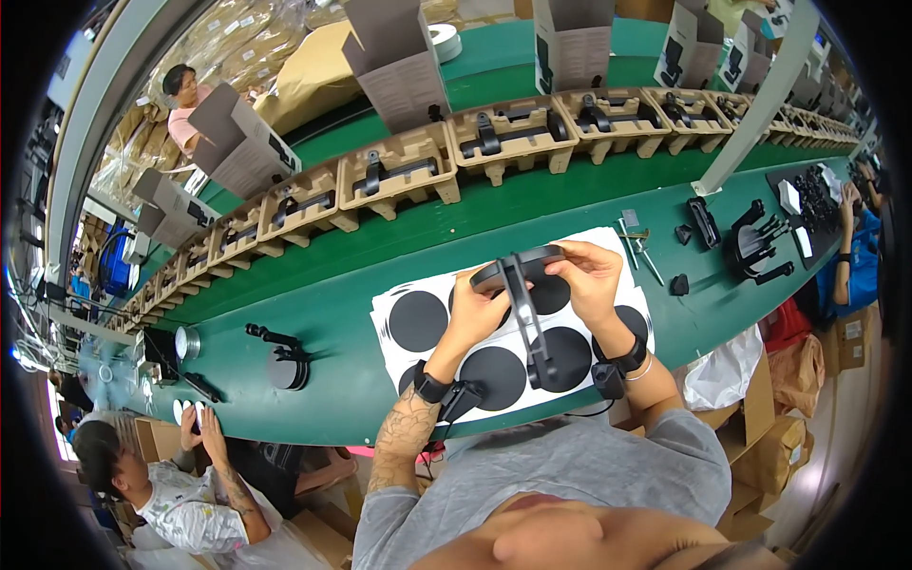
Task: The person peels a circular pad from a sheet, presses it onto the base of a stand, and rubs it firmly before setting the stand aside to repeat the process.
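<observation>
Both my hands hold a black stand with a round base (518, 269), raised over the bench and seen nearly edge-on. Its long arm (534, 332) points down toward me. My left hand (475, 309) grips the left rim of the base, thumb pressed to it. On the right rim, the fingers of my right hand (591, 275) are closed. Beneath lie white sheets (437, 362) bearing rows of black round pads (493, 378); the stand and hands hide some of these. I cannot make out whether a pad is on the base.
Beige molded trays (399, 180) with black parts line the far side. Right of the sheets lie a screwdriver (650, 261) and black stand parts (755, 242). Another black stand (285, 361) is at left. Co-workers sit at both ends; a metal post (760, 104) rises at right.
</observation>
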The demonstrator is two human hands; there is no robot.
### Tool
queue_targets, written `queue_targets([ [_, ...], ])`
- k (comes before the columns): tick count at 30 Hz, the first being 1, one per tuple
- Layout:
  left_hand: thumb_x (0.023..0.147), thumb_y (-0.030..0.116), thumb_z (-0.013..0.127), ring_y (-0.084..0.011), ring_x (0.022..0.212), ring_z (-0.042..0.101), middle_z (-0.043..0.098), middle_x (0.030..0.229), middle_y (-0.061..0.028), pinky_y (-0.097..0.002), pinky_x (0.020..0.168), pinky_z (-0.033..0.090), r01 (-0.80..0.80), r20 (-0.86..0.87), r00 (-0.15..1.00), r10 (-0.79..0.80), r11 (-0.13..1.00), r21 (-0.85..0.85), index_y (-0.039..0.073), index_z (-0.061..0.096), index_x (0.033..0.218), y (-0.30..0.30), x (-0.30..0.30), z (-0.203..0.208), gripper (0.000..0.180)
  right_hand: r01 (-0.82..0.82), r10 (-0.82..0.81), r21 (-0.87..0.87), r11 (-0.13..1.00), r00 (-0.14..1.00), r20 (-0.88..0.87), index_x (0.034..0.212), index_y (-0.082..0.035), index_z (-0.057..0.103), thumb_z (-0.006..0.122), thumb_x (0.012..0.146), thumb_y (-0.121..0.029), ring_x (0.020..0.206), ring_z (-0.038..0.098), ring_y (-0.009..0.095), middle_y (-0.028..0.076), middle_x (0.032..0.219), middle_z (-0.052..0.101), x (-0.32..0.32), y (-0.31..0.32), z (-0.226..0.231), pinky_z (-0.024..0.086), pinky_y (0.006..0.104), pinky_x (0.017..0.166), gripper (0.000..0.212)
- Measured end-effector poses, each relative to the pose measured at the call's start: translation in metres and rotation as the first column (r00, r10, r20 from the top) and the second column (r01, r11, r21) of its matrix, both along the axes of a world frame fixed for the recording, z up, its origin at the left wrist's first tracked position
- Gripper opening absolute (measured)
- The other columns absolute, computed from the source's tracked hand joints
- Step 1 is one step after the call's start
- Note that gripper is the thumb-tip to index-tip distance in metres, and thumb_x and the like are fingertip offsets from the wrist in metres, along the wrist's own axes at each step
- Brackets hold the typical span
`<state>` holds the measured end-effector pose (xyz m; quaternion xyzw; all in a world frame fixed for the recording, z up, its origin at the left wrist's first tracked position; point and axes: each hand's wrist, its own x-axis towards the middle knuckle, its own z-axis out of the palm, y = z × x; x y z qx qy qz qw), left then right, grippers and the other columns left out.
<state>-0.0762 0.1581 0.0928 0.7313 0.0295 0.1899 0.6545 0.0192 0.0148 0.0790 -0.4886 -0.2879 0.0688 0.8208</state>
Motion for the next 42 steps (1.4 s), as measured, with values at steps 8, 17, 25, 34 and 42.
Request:
queue_targets([
  [8,0.081,0.001,0.068,-0.0133,0.071,0.063,0.066,0.086,-0.0099,-0.0247,0.059,0.051,-0.058,0.040,0.997,0.071,0.960,-0.275,-0.004,0.057,0.103,0.002,0.012,-0.013,0.025,-0.028,0.028,0.003,1.000,0.999,0.022,0.115,0.006,0.058,0.063,0.079,0.013,0.089,0.065,0.017,0.014,0.099,0.066,0.001,0.018,0.008,0.053,0.0269,0.081,0.037],
  [17,0.072,-0.004,0.075,-0.0089,0.053,0.057,0.062,0.079,-0.0078,-0.0195,0.043,0.043,-0.280,0.066,0.945,0.321,0.897,-0.341,-0.002,0.044,0.114,-0.007,0.018,0.008,0.052,-0.037,0.062,-0.260,0.965,0.994,0.089,0.125,0.005,0.054,0.059,0.078,0.014,0.085,0.066,0.014,0.013,0.097,0.068,0.021,0.019,0.017,0.054,0.0252,0.076,0.048],
  [25,0.081,0.000,0.070,-0.0105,0.069,0.061,0.068,0.087,-0.0103,-0.0213,0.061,0.048,-0.637,0.115,0.654,0.748,0.626,-0.450,0.000,0.036,0.124,0.032,0.021,0.005,0.055,0.413,0.011,-0.446,0.794,0.724,0.690,0.115,0.000,0.062,0.065,0.071,0.012,0.073,0.069,0.016,0.020,0.092,0.069,0.066,0.037,0.074,0.052,0.0273,0.064,0.046],
  [34,0.083,0.001,0.067,-0.0128,0.071,0.062,0.067,0.090,-0.0107,-0.0251,0.070,0.048,-0.578,0.349,0.767,0.539,0.816,0.010,0.000,0.042,0.119,0.009,0.025,-0.003,0.044,0.728,0.093,-0.605,0.323,0.611,0.786,0.080,0.008,0.064,0.064,0.065,0.003,0.084,0.063,0.043,0.029,0.081,0.062,0.143,0.184,0.080,0.053,0.0456,0.074,0.015],
  [42,0.085,-0.002,0.060,-0.0137,0.067,0.062,0.065,0.093,-0.0125,-0.0260,0.066,0.049,-0.515,0.294,0.799,0.525,0.849,-0.118,-0.003,0.042,0.116,0.011,0.014,-0.002,0.036,0.800,0.240,-0.592,0.097,0.558,0.794,0.076,0.001,0.069,0.069,0.077,-0.014,0.075,0.068,0.034,0.022,0.076,0.066,0.142,0.207,0.035,0.056,0.0402,0.066,0.015],
])
